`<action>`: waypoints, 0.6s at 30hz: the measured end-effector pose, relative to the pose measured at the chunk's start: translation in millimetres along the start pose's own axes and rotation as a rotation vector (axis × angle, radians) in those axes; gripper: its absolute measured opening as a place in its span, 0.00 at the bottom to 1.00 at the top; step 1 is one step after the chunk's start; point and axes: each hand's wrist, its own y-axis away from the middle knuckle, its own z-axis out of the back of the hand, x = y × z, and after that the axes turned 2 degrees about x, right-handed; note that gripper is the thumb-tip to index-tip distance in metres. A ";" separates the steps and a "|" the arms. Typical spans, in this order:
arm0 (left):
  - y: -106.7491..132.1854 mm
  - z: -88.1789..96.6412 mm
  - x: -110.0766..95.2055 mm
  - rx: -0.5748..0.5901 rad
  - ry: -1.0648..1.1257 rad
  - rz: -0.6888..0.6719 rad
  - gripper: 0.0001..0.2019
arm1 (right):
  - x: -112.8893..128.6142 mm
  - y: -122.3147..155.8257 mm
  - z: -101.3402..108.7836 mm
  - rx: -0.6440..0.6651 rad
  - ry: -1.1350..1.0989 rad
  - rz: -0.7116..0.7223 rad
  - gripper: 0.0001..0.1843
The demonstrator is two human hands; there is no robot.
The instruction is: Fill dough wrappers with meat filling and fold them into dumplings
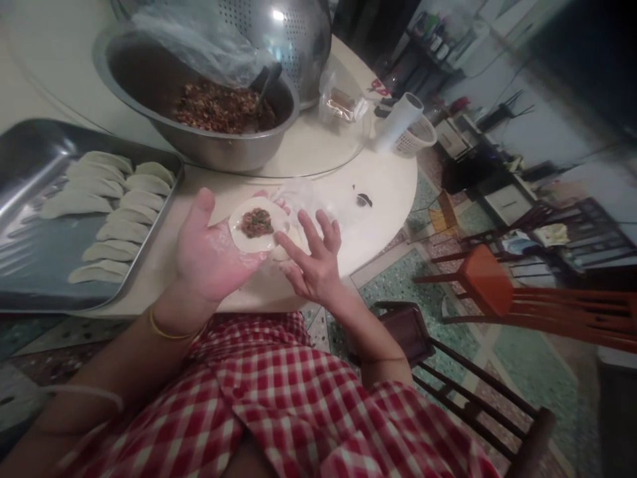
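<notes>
A round dumpling wrapper (239, 237) lies flat on the upturned palm and fingers of my left hand (212, 255), whose thumb sticks out to the side. In the wrapper's middle sits a small heap of meat filling (257, 223) with green bits. My right hand (316, 262) hovers at the wrapper's right side with its fingers spread. Its index fingertip is at the wrapper's edge; whether it touches, I cannot tell. Folded dumplings (124, 231) stand in two rows in a metal tray (40, 252) on the left.
A steel bowl (219, 149) of dark filling (213, 109), partly covered by clear plastic (199, 40), stands behind my hands. Beyond it is a perforated colander (308, 40). A plastic bag (318, 199) lies on the table. Chairs (482, 279) stand to the right.
</notes>
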 end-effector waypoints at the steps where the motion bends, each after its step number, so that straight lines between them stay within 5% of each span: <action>1: -0.2 0.1 0.5 -0.004 0.001 -0.001 0.34 | 2.7 1.0 0.5 0.018 0.004 0.005 0.26; 7: -1.5 4.0 2.8 0.040 0.020 0.033 0.34 | 18.3 0.6 7.9 0.108 -0.012 0.027 0.25; 13: 1.2 9.5 -0.8 0.079 0.042 0.048 0.33 | 3.3 0.0 15.8 -0.149 -0.015 0.014 0.14; 18: 3.8 10.8 1.2 0.134 0.033 0.123 0.34 | -9.4 -1.2 3.9 -0.183 0.071 -0.055 0.11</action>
